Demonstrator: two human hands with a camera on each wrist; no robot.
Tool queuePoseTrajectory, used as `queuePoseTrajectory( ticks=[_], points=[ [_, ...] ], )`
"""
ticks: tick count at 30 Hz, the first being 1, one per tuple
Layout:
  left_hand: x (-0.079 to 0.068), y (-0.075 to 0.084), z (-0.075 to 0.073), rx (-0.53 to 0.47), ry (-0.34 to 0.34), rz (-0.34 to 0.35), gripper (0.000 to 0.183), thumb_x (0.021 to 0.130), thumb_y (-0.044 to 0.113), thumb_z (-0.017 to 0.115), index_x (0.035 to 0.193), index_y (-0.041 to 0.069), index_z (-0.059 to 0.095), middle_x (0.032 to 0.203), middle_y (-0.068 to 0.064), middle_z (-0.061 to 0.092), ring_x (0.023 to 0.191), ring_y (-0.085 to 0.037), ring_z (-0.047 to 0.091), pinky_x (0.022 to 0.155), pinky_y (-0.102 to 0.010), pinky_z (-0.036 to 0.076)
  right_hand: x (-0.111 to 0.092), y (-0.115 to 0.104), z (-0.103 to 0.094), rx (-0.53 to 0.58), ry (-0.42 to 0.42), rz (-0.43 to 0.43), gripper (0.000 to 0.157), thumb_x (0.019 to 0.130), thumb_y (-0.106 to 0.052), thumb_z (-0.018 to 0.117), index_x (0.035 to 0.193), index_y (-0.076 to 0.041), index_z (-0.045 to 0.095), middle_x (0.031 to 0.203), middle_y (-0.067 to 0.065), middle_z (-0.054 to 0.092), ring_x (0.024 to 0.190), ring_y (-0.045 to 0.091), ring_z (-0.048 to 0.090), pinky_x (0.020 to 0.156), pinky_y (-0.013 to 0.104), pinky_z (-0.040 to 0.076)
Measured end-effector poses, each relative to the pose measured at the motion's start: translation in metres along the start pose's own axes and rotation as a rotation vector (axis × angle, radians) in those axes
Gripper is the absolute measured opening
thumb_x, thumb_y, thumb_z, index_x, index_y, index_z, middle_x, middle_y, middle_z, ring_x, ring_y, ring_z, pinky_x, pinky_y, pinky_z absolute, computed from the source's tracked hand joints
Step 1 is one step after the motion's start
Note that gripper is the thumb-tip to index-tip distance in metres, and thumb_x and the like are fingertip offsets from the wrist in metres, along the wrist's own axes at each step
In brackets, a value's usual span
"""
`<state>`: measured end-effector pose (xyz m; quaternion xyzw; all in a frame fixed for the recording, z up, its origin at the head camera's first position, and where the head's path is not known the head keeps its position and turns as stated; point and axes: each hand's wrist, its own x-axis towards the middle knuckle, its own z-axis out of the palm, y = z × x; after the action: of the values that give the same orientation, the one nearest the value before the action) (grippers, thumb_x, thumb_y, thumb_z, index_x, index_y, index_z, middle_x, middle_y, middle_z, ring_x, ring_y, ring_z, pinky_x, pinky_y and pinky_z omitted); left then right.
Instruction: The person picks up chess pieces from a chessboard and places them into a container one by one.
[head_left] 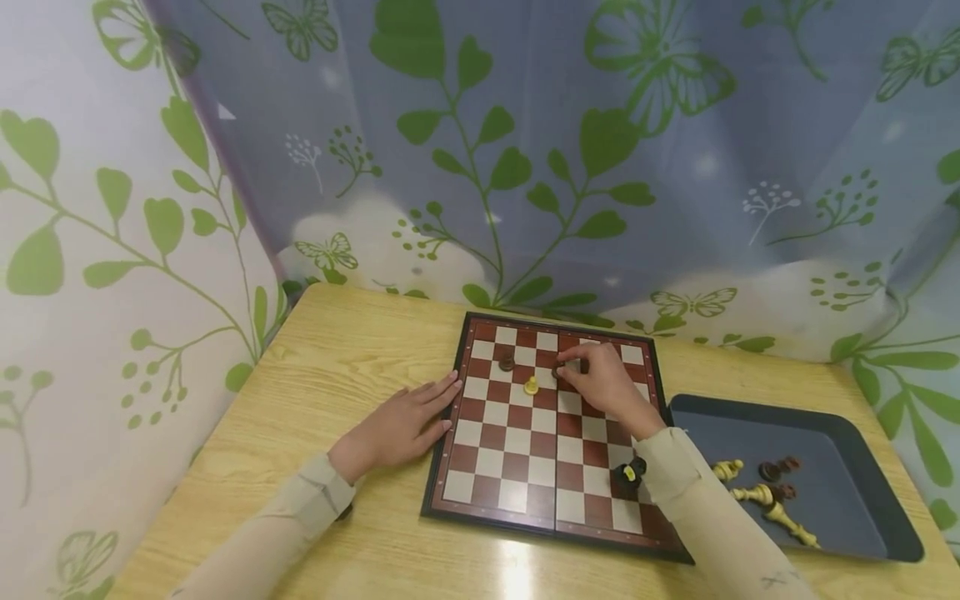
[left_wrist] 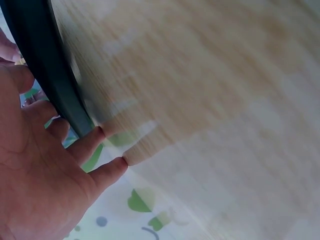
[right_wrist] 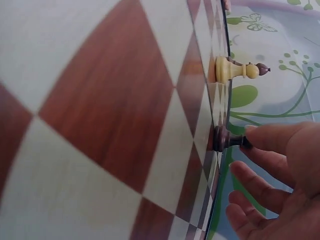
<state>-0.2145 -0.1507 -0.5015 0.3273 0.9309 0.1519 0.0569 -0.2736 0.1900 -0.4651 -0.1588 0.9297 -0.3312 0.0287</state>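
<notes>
My right hand (head_left: pixel 603 383) pinches the top of a dark brown chess piece (right_wrist: pixel 221 139) between thumb and forefinger; its head is hidden by the fingertips. The piece's base is on or just above the chessboard (head_left: pixel 517 467); I cannot tell which. To its left stand a cream pawn (head_left: pixel 531 385) and another dark chess piece (head_left: pixel 507 362), which the pawn largely covers in the right wrist view. At the board's left edge lies my left hand (head_left: pixel 393 429), fingers extended, with the fingertips touching the dark rim.
A dark grey tray (head_left: pixel 847 500) sits to the right of the board, with several cream and dark chess pieces lying in it. The wooden table (head_left: pixel 360 342) meets a leaf-patterned curtain (head_left: pixel 450 242) at the back and left. A black camera (head_left: pixel 628 473) is on my right wrist.
</notes>
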Motion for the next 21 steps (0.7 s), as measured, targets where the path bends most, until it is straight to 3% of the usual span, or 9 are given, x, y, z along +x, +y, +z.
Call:
queuePoseTrajectory(
  ticks=[6,12,14,18,21],
  points=[
    [0.0007,0.0009,-0.0019,-0.009,0.004,0.003,0.061,0.109,0.039,0.041,0.162,0.012,0.026,0.169,-0.006,0.020,0.148,-0.039,0.036,0.115,-0.067,0.033,0.0026,0.0041,-0.0006,0.010,0.003,-0.006,0.020,0.097,-0.008,0.068,0.115,-0.001,0.075,0.125,0.022,0.068,0.089,0.028,0.062,0.078,0.041,0.046],
    [0.0024,-0.0008,-0.0026,0.009,0.007,-0.005,0.061,0.109,0.041,0.040,0.162,0.014,0.025,0.169,-0.003,0.019,0.148,-0.037,0.036,0.116,-0.066,0.033,0.0065,0.0026,-0.0022,0.004,0.006,-0.003,0.018,0.097,-0.007,0.068,0.112,-0.002,0.076,0.119,0.020,0.070,0.061,0.017,0.049,0.067,0.036,0.044],
    [0.0028,-0.0010,-0.0026,0.001,0.015,0.001,0.061,0.109,0.040,0.041,0.162,0.012,0.026,0.169,-0.005,0.020,0.148,-0.038,0.037,0.115,-0.067,0.033,0.0074,0.0023,-0.0016,0.001,0.012,-0.008,0.016,0.097,-0.007,0.068,0.110,-0.002,0.076,0.116,0.019,0.071,0.058,0.018,0.048,0.065,0.035,0.043],
    [0.0028,-0.0019,-0.0002,-0.002,0.012,0.010,0.061,0.109,0.038,0.041,0.161,0.011,0.027,0.169,-0.007,0.021,0.148,-0.039,0.037,0.114,-0.067,0.034,0.0054,0.0014,-0.0011,0.012,0.041,-0.029,0.015,0.097,-0.007,0.068,0.108,-0.001,0.076,0.116,0.019,0.071,0.083,0.029,0.062,0.077,0.044,0.052],
    [0.0022,-0.0019,0.0008,0.007,0.003,0.012,0.061,0.109,0.039,0.041,0.161,0.010,0.027,0.169,-0.007,0.020,0.148,-0.038,0.036,0.114,-0.067,0.034,0.0028,-0.0012,-0.0034,0.046,0.075,-0.047,0.015,0.097,-0.008,0.069,0.108,-0.001,0.077,0.119,0.019,0.069,0.109,0.036,0.063,0.092,0.054,0.053]
  ],
)
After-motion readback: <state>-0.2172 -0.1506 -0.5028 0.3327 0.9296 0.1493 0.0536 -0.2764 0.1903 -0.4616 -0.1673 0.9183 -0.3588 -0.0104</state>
